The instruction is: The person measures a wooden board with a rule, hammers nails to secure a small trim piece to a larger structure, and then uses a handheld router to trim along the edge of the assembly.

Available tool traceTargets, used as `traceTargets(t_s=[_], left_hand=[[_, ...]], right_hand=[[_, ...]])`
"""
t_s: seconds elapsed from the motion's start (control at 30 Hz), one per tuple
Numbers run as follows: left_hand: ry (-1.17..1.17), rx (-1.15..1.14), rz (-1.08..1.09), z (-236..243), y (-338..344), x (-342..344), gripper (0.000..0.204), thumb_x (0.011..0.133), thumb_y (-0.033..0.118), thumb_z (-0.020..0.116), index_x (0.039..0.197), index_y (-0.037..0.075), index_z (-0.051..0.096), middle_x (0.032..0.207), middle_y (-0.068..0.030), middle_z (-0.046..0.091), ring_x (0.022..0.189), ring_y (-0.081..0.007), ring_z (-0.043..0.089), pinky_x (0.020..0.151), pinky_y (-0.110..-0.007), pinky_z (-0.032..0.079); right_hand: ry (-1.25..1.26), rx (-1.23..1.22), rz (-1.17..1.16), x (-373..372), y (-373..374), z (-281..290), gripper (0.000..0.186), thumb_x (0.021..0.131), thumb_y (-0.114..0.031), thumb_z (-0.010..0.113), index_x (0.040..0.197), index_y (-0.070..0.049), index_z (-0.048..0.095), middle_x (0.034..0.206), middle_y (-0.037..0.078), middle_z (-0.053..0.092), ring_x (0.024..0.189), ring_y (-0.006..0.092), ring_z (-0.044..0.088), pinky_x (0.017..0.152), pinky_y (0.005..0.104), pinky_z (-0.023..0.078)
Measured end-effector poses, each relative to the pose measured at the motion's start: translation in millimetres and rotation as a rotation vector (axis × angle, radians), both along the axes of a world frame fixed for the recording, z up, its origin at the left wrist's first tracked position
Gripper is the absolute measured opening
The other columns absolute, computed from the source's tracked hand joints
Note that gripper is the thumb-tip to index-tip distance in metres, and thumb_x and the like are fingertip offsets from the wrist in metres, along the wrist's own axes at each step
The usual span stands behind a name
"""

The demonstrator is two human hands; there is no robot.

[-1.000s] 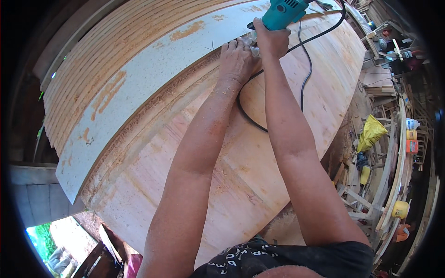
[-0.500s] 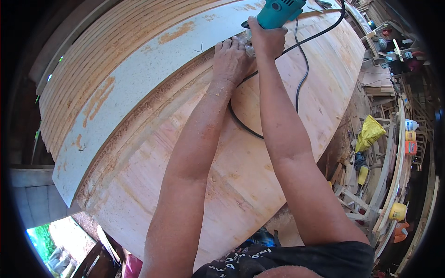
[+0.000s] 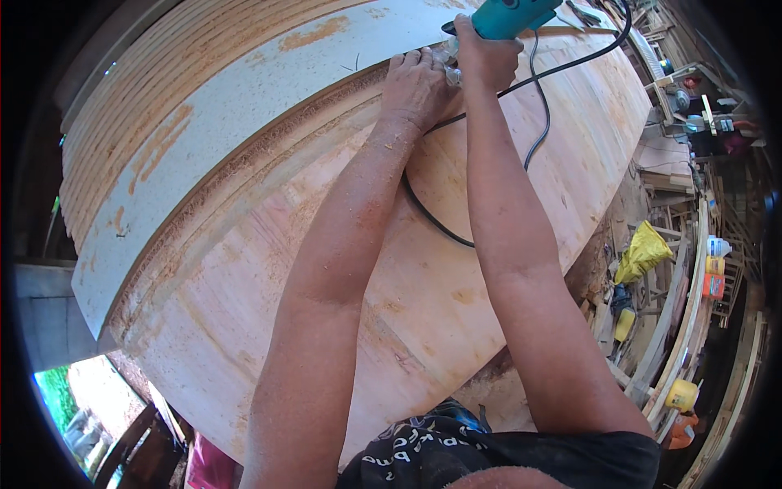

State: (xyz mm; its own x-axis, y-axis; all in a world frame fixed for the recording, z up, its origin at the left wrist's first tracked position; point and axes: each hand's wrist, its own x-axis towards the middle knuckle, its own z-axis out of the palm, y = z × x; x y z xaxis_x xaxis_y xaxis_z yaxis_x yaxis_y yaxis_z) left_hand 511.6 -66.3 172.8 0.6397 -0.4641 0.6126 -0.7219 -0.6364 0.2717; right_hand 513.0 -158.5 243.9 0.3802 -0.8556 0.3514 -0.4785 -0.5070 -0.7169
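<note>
My right hand (image 3: 491, 62) is wrapped round a teal power tool (image 3: 515, 18), which looks like a router, at the top of the view. Close beside it, my left hand (image 3: 417, 90) is bent against the tool's base, fingertips by the edge of a curved white template board (image 3: 175, 155). The base is mostly hidden between my hands. Under both arms lies a broad pale wooden panel (image 3: 269, 244). Reddish shavings (image 3: 252, 169) fill a curved strip along the template's edge. The tool's black cord (image 3: 570, 68) loops across the panel, behind my right forearm.
Beyond the template, curved ridged wood layers (image 3: 122, 134) fan out at the left. To the right are a yellow sack (image 3: 643, 251), a yellow container (image 3: 682, 395), an orange container (image 3: 713, 285) and scattered timber. A dark red cloth (image 3: 213, 463) shows at the lower left.
The tool and both hands now appear slightly further up and to the right. The template and panel have shifted a little left in view. My grip looks the same.
</note>
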Motion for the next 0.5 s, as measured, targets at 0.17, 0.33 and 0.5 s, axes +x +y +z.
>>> traceTargets(t_s=[0.17,0.33,0.5], left_hand=[[-0.011,0.003,0.016,-2,-2,2,0.044,0.083,0.035,0.059,0.109,0.0,0.064,0.118,-0.0162,0.063,0.112,-0.025,0.057,0.096,-0.038,0.039],[-0.007,0.007,0.01,-1,-7,1,0.042,0.083,0.033,0.06,0.109,0.0,0.064,0.118,-0.0161,0.063,0.113,-0.0247,0.057,0.096,-0.038,0.039],[0.0,-0.016,0.012,0,-13,-1,0.042,0.084,0.032,0.058,0.111,0.0,0.063,0.121,-0.0164,0.062,0.115,-0.0247,0.056,0.097,-0.038,0.039]], right_hand=[[-0.046,0.033,0.039,-2,3,2,0.087,0.06,-0.053,0.077,0.113,0.009,0.05,0.106,0.023,0.064,0.099,0.0375,0.063,0.089,0.0455,0.049],[-0.069,0.033,0.021,1,-5,1,0.081,0.06,-0.046,0.078,0.111,0.008,0.048,0.098,0.021,0.065,0.092,0.0384,0.065,0.085,0.0479,0.05],[-0.078,0.031,0.045,-1,-8,2,0.08,0.06,-0.046,0.078,0.111,0.008,0.048,0.098,0.021,0.065,0.093,0.0381,0.065,0.085,0.0476,0.05]])
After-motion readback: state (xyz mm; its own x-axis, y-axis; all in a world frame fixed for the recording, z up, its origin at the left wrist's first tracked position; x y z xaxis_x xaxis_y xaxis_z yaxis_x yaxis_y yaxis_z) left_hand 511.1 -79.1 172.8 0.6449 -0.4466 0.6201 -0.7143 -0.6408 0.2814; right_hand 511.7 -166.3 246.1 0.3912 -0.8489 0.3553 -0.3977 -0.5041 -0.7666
